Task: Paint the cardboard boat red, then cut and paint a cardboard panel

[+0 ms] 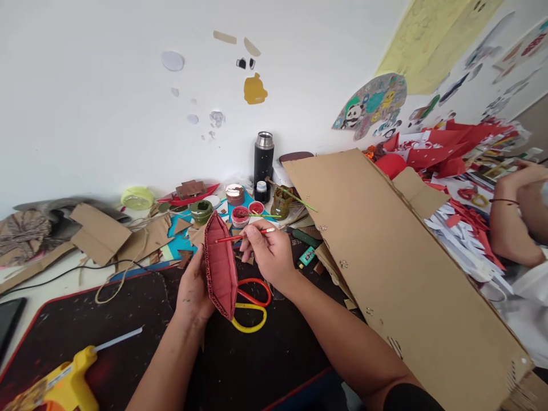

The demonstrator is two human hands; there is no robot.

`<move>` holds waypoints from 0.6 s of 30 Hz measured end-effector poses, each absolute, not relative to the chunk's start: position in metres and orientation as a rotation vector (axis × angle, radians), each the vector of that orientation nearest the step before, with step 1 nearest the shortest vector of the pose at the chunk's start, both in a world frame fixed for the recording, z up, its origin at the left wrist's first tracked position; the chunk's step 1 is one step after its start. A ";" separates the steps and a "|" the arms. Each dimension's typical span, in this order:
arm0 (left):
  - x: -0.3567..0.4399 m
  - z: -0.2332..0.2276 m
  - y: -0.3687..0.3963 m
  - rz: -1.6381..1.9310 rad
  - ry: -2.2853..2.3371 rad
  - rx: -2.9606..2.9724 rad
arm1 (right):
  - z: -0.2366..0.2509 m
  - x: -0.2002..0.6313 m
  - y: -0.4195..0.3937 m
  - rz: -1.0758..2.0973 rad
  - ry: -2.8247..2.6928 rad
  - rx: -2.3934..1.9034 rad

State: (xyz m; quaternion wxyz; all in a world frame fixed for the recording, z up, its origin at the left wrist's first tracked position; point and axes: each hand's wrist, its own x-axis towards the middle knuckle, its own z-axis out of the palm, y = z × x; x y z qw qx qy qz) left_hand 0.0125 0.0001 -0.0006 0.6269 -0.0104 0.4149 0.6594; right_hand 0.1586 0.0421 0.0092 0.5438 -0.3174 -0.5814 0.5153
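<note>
In the left hand (193, 288), a red-painted, leaf-shaped cardboard piece (220, 267), corrugated edge outward.

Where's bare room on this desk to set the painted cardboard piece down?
Bare dark mat between the glue gun, the looped cord and the left hand; more beneath the forearms. Crowded: paint pots behind, scissors under the hands, cardboard sheet to the right.

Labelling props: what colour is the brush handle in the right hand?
Red, seen in the head view: the paintbrush in the right hand touches the red-painted cardboard piece.
</note>
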 end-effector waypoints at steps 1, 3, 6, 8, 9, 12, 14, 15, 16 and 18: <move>0.013 0.000 0.000 1.510 0.944 -0.030 | 0.009 0.159 0.042 1.211 -1.393 -0.760; 0.015 0.001 0.000 1.510 0.940 -0.043 | 0.008 0.161 0.042 1.191 -1.410 -0.776; 0.017 0.004 0.001 1.527 0.946 -0.056 | 0.006 0.163 0.042 1.183 -1.409 -0.809; 0.018 0.005 0.001 1.538 0.951 -0.061 | 0.005 0.164 0.043 1.181 -1.408 -0.824; 0.018 0.006 0.001 1.538 0.951 -0.063 | 0.005 0.164 0.043 1.177 -1.414 -0.827; 0.018 0.006 0.001 1.524 0.936 -0.070 | 0.003 0.165 0.045 1.163 -1.439 -0.834; 0.018 0.004 0.001 1.510 0.917 -0.075 | 0.002 0.166 0.045 1.161 -1.443 -0.838; 0.018 0.003 0.001 1.504 0.909 -0.077 | 0.001 0.166 0.045 1.161 -1.444 -0.840; 0.018 0.002 0.001 1.497 0.903 -0.079 | 0.001 0.166 0.045 1.160 -1.448 -0.842; 0.018 0.001 0.001 1.492 0.899 -0.075 | 0.001 0.167 0.044 1.151 -1.467 -0.853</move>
